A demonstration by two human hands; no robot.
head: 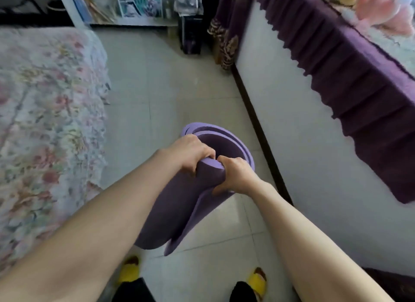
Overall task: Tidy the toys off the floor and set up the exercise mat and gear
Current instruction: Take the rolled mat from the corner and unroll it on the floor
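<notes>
A purple exercise mat (179, 203), loosely rolled, hangs in the air above the tiled floor (161, 88) in front of me. Its open spiral end faces up and away, and a loose flap trails down toward my feet. My left hand (190, 152) clamps the near upper edge of the mat from the left. My right hand (235, 176) grips the same edge from the right, knuckles almost touching the left hand. Both hold the mat clear of the floor.
A bed with a floral cover (45, 122) fills the left side. A white cabinet (303, 133) draped with a dark purple cloth (359, 88) runs along the right. A shelf (134, 7) and a dark box (190, 34) stand at the far end. My yellow slippers (129, 270) are on the tiles.
</notes>
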